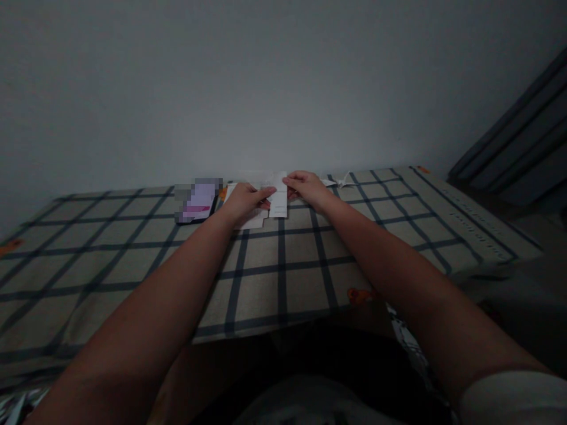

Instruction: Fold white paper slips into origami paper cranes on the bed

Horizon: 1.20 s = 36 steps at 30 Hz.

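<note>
A narrow white card [278,200] with faint small print stands nearly upright between my two hands, near the back of the table. My left hand [246,200] is closed, its thumb reaching to the card's left edge. At the upper right edge, the fingers of my right hand [306,186] pinch the same card. Under and behind my left hand lies a flat white piece of paper or thin cardboard [251,223], mostly covered by the hand. What the curled fingers hide behind the card I cannot make out.
A phone [198,199] with a lit screen, partly blurred, lies left of my left hand. A knotted white strip [341,182] lies behind my right wrist. The checked tablecloth [274,254] reaches the grey wall [274,88]; a dark curtain [518,118] hangs at the right.
</note>
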Each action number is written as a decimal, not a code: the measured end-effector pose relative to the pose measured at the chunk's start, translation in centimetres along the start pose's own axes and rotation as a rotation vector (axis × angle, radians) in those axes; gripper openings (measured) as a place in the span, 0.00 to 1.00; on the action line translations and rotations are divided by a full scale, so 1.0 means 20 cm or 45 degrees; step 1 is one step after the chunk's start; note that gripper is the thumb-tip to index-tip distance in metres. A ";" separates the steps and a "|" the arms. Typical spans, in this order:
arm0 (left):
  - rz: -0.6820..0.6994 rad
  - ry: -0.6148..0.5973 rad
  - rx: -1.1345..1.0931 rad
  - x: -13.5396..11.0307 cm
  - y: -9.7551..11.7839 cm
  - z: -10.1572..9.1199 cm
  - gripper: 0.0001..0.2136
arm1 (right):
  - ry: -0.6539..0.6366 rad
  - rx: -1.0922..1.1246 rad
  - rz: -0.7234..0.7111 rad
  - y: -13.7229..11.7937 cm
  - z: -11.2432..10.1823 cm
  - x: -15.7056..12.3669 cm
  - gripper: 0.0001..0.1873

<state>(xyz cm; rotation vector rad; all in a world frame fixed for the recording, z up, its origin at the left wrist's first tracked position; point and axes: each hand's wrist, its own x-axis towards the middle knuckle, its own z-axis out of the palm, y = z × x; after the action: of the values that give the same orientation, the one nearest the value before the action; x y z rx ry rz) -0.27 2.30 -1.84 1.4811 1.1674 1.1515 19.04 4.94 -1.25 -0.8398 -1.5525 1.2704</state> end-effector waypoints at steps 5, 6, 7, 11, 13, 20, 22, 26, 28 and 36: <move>-0.044 0.003 -0.011 -0.01 0.01 0.00 0.13 | 0.044 -0.018 -0.016 0.00 0.00 0.00 0.08; -0.053 0.006 -0.007 0.00 0.00 0.00 0.13 | 0.045 -0.012 -0.016 0.00 0.00 0.00 0.08; -0.057 0.001 -0.008 0.00 0.00 0.00 0.14 | 0.044 -0.003 -0.017 0.00 0.00 0.00 0.08; -0.017 -0.048 -0.066 0.02 -0.02 0.00 0.15 | 0.036 0.027 -0.033 0.01 0.01 0.00 0.09; 0.007 -0.060 -0.103 0.02 -0.03 -0.01 0.16 | 0.031 0.033 -0.021 0.01 0.01 0.00 0.08; -0.039 -0.084 -0.115 0.01 -0.02 0.00 0.14 | 0.134 0.043 -0.029 -0.01 0.00 0.01 0.04; -0.030 -0.096 -0.124 0.01 -0.01 0.00 0.14 | 0.153 0.022 -0.032 -0.01 0.01 0.01 0.04; -0.008 -0.053 -0.163 0.01 -0.01 0.00 0.13 | 0.110 -0.005 0.035 0.00 0.00 0.01 0.07; 0.004 -0.003 -0.156 0.02 -0.02 0.00 0.13 | 0.055 -0.009 0.052 0.00 0.00 0.01 0.08; 0.053 0.010 -0.130 0.02 -0.02 -0.01 0.15 | 0.014 -0.068 0.005 -0.01 0.01 0.01 0.07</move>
<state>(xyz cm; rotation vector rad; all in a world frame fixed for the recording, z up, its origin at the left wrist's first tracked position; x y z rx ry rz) -0.40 2.83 -2.22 1.4302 1.0718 1.2283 18.88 4.99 -1.11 -0.8828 -1.5830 1.2296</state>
